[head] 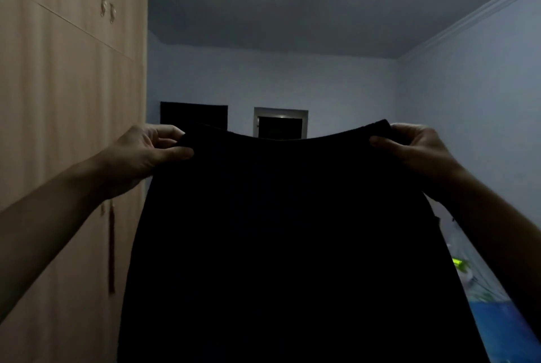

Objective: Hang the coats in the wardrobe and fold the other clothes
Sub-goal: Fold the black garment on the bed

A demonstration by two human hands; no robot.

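Up in front of the camera, at arm's length, the black garment hangs spread wide, its top edge stretched between both hands and sagging a little in the middle. The left hand pinches the left corner, thumb across the front of the cloth and fingers curled behind, and the right hand grips the right corner the same way. The closed wooden wardrobe stands just to the left, and a blue surface shows low on the right.
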